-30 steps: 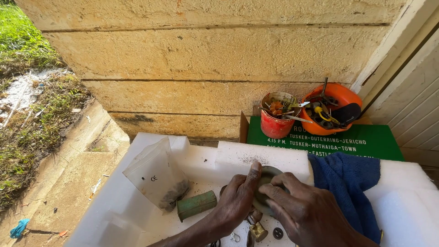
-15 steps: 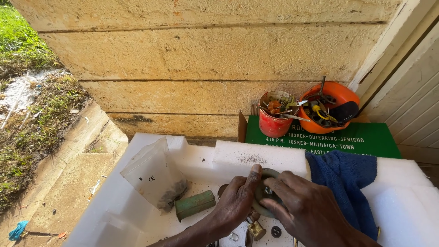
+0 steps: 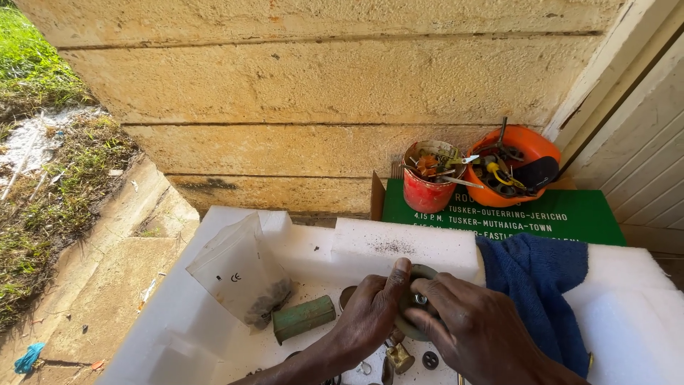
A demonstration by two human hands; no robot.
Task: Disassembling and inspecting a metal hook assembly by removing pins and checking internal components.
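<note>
We have both hands on one part: left hand and right hand clamped together around a round dark metal disc with a shiny bolt or hub at its centre, held just above the white foam tray, low centre of the head view. Left thumb runs up the disc's left edge, right fingers close over the hub, so both grips are shut on the disc. It looks like a fitting or loosening step at the hub; which one, we cannot tell. Whatever turn is applied wants the left hand to brace the rim firmly while the right fingers work the centre, and the small loose bits under the hands, a brass piece and a dark washer, could be knocked. Just left lies a green cylinder, beside it a clear plastic bag with dark small parts. A blue cloth drapes over the tray on the right. Behind, on a green board, stand a red tin and an orange bowl, both full of tools, against the stone wall.
</note>
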